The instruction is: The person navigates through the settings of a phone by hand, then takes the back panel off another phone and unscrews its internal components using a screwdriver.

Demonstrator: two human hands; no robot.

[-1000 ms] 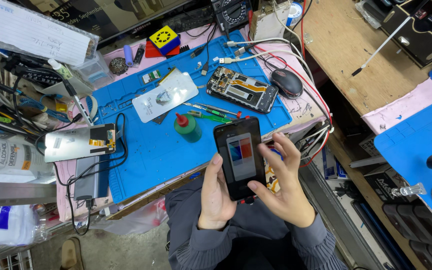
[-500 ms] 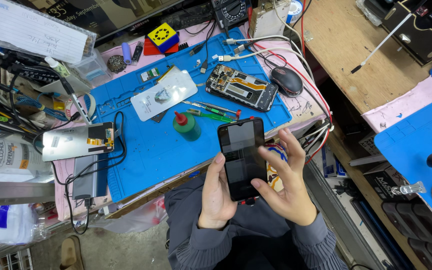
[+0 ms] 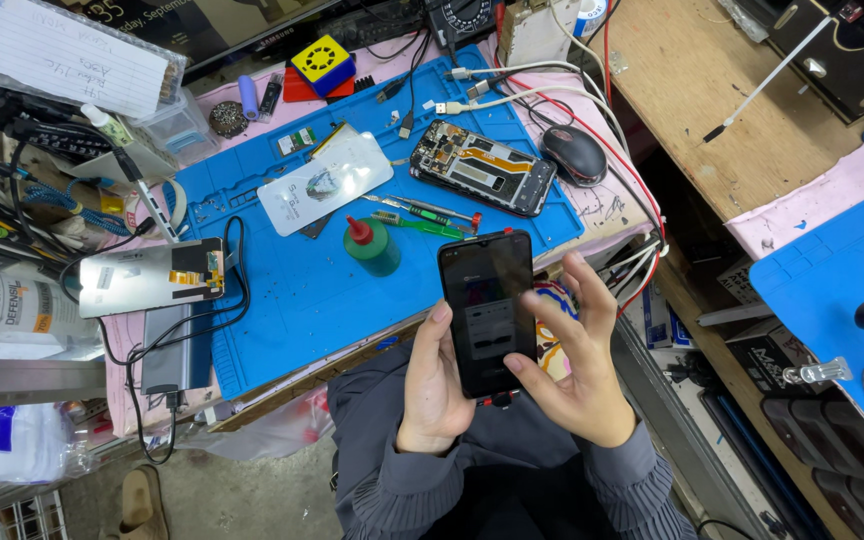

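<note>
At lower centre, the left hand [image 3: 432, 385] clasps the smartphone [image 3: 489, 312] upright, long axis near vertical, screen facing up; right hand [image 3: 577, 365] fingers open, thumb touching its edge.

Head-worn camera, looking steeply down over a cluttered repair bench

The single view sits above the person's lap, close to the left hand [image 3: 439, 385] and right hand [image 3: 574, 370] around a black rectangular smartphone [image 3: 488, 312], with the blue silicone work mat [image 3: 292, 290] just beyond and floor at the lower edge

Glossy glass phone [image 3: 488, 312] — matt rubber mat [image 3: 302, 290]
</note>
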